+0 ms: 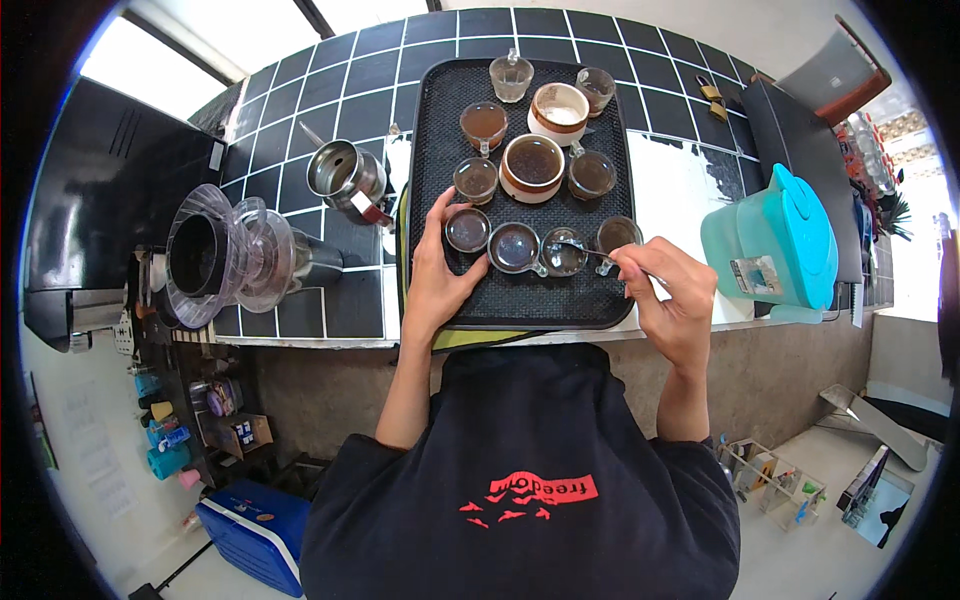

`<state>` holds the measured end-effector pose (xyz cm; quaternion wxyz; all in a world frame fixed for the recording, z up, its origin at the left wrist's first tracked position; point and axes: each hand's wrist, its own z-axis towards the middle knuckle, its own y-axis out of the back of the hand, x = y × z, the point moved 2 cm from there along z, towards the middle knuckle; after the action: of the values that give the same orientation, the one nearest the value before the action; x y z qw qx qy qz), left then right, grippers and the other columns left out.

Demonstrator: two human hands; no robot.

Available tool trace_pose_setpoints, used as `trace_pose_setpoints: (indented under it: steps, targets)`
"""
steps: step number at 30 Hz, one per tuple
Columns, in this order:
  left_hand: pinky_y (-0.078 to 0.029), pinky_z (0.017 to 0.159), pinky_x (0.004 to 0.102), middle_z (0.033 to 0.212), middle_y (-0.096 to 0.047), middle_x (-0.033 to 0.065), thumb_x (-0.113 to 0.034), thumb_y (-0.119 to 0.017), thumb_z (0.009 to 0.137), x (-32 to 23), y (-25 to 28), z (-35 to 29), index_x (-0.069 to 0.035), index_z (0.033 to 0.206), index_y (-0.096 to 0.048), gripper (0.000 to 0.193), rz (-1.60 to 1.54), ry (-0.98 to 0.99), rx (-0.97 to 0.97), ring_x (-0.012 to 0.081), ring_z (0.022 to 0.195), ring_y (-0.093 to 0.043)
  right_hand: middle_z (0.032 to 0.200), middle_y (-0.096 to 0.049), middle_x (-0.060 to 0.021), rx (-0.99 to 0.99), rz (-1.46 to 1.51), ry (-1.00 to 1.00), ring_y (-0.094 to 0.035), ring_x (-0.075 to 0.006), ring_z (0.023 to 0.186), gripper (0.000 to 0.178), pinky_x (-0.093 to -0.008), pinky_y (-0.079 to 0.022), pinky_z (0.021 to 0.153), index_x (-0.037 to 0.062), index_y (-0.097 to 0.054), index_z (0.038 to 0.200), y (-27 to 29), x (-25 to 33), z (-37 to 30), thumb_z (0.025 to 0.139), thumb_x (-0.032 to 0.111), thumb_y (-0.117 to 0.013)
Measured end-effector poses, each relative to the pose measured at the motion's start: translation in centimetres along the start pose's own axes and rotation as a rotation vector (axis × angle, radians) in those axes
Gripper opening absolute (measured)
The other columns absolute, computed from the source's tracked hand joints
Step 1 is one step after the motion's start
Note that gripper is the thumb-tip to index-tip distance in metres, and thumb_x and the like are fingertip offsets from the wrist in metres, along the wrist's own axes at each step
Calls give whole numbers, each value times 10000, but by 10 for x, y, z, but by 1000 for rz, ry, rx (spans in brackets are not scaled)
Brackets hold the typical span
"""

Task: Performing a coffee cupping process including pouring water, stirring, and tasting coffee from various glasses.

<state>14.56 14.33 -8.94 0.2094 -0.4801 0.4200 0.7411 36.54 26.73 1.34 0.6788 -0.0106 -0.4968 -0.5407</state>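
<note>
My left hand (440, 272) curves around a small glass cup (467, 231) on the black tray (440, 110), thumb on its near side and fingers on its left. Pinched in my right hand (675, 295) is a thin metal spoon (598, 251). Its tip reaches into a glass cup (565, 258) in the near row. Between these two stands another glass cup (514, 248) of dark liquid. A further cup (618, 234) sits just beyond my right fingertips. Behind the row is a brown-and-white bowl (532, 168) of dark brown liquid.
More glass cups and a second brown-and-white bowl (559, 111) fill the tray's far part. Left of it, a metal pitcher (345, 173) and clear plastic drippers (265, 250) stand on the black-tiled counter (363, 290). A turquoise lidded jug (765, 245) stands at the right.
</note>
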Motion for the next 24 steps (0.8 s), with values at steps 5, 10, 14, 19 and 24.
trace_pose_setpoints:
  steps: [5, 10, 14, 19, 24]
  targets:
    - [-436, 1046, 390, 1250, -601, 165, 10, -777, 684, 0, 0, 1, -38, 1474, -330, 909, -5, 0, 1, 287, 1189, -582, 685, -621, -96, 43, 10, -20, -547, -189, 511, 79, -309, -391, 459, -23, -682, 911, -5, -1, 0, 850, 14, -717]
    - [-439, 1044, 391, 1254, -600, 164, 6, -779, 679, 1, 0, 2, -48, 1477, -327, 919, 11, 5, 5, 288, 1189, -582, 678, -619, -100, 24, 18, -38, -545, -184, 506, 74, -301, -383, 453, -32, -685, 911, -7, -3, -1, 856, 10, -712]
    - [-431, 1064, 389, 1291, -577, 145, 50, -747, 670, 1, 0, 2, -77, 1484, -335, 921, -16, 23, 16, 260, 1212, -564, 678, -619, -103, -23, -8, -18, -546, -185, 507, 70, -299, -382, 452, -36, -685, 906, -8, -5, 0, 855, 5, -710]
    - [-430, 1065, 390, 1289, -581, 145, 50, -743, 666, 0, 0, 2, -74, 1483, -335, 922, -29, 22, 15, 259, 1210, -565, 672, -607, -99, -31, -14, 3, -536, -185, 508, 58, -296, -380, 456, -36, -682, 897, -11, -4, 2, 855, -4, -707]
    - [-427, 1067, 391, 1285, -583, 147, 34, -751, 666, 1, 1, 2, -73, 1483, -334, 923, 1, 25, 12, 254, 1209, -563, 667, -593, -97, -53, -25, 0, -526, -181, 507, 49, -297, -376, 457, -39, -676, 885, -11, -4, 5, 857, -8, -703]
